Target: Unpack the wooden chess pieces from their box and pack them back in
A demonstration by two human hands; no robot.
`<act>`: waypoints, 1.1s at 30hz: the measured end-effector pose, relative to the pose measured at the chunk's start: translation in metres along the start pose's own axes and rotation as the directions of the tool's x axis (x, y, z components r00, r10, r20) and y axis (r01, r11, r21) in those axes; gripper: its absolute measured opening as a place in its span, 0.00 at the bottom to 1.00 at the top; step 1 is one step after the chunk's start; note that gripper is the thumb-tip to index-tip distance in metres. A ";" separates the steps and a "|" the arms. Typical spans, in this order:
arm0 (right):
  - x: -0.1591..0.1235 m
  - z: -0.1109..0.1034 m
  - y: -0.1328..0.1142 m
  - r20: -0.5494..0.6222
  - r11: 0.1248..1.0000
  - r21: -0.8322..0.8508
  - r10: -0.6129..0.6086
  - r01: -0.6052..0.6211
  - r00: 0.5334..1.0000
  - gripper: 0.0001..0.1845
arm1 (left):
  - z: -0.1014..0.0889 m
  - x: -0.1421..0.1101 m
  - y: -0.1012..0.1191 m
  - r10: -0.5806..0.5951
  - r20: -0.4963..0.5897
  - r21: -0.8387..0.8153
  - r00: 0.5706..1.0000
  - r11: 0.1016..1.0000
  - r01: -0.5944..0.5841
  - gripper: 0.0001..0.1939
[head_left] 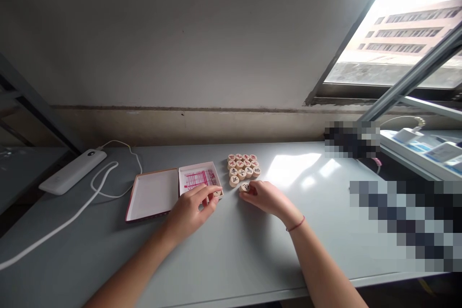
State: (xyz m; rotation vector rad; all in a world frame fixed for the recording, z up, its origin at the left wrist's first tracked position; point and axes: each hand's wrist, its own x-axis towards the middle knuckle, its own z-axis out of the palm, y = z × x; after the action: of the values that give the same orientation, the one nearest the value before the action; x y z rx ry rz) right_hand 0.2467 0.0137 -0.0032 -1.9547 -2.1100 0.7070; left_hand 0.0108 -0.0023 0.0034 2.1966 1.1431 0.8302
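Observation:
Stacked xiangqi pieces (242, 163), round and pale wood with red or black characters, form a tight block of rows on the grey desk. Just in front of that block, my right hand (258, 196) pinches a xiangqi piece (245, 187) with a black character. To the left, my left hand (197, 204) has its fingertips closed on another xiangqi piece (217, 193) at the near right corner of an open box (218, 173). Pink printed lines show on the box's inside. Its white-lined lid (153, 195) lies flat beside it.
A white power strip (74, 171) and its white cable (68, 221) lie on the left of the desk (224, 260). Metal frame posts stand at both sides. White boxes sit on a shelf (426, 154) at the right, near blurred patches.

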 end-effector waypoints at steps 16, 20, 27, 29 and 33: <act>0.005 0.003 -0.002 -0.083 0.998 -0.029 0.061 -0.064 0.995 0.18 | 0.000 0.001 -0.006 0.029 -0.011 -0.002 1.000 1.000 -0.029 0.10; 0.007 0.005 0.000 -0.090 0.998 -0.040 0.043 -0.047 0.995 0.19 | 0.000 0.001 -0.007 0.036 -0.018 0.012 0.999 0.999 -0.036 0.10; 0.005 0.001 0.000 -0.067 0.998 -0.062 0.028 -0.032 0.997 0.20 | -0.003 0.005 -0.014 0.044 -0.044 0.165 0.998 0.986 -0.037 0.11; 0.003 -0.001 -0.002 -0.050 0.998 -0.055 -0.013 0.010 0.999 0.21 | -0.004 0.006 -0.017 0.034 -0.035 0.272 0.999 0.962 -0.024 0.11; -0.002 0.005 -0.014 -0.063 0.974 0.024 -0.225 0.227 0.972 0.18 | -0.003 0.007 -0.019 -0.015 0.010 0.469 1.000 0.883 0.009 0.18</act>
State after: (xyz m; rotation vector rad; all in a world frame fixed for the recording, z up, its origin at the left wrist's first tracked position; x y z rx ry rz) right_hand 0.2324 0.0103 -0.0006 -1.6616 -2.2241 0.6245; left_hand 0.0015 0.0142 -0.0057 2.5695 1.4729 0.5699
